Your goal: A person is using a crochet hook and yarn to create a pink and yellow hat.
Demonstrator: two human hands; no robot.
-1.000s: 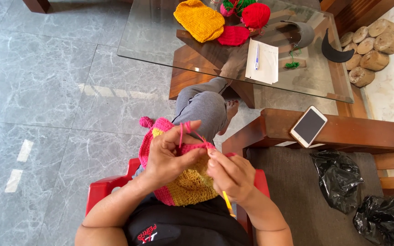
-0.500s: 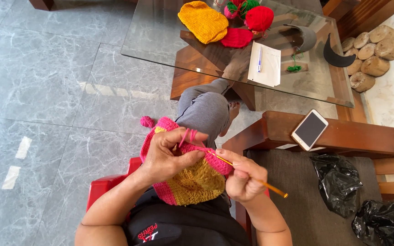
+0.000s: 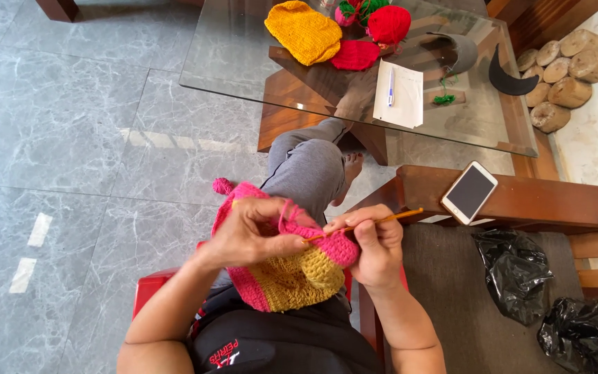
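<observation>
**Hook swung back into the pink edge**

Half a second ago, angled down and away past the right wrist; now lifted, orange crochet hook (image 3: 368, 222) pointing across, tip buried in the pink border beside the left thumb. Probably a fresh stitch under way, though the tip itself hidden in yarn. Right hand (image 3: 375, 249) closed around the hook's shaft. Left hand (image 3: 254, 234) curled, pinching the crocheted piece (image 3: 292, 277) with pink yarn looped over the fingers. Between both hands, on the lap: soft, nubbly work, mustard body, pink rim. Beyond the hands, smooth glass table (image 3: 243, 69) bearing woolly yellow and red pieces; right of the right hand, glossy phone (image 3: 470, 192) on polished wood.
</observation>
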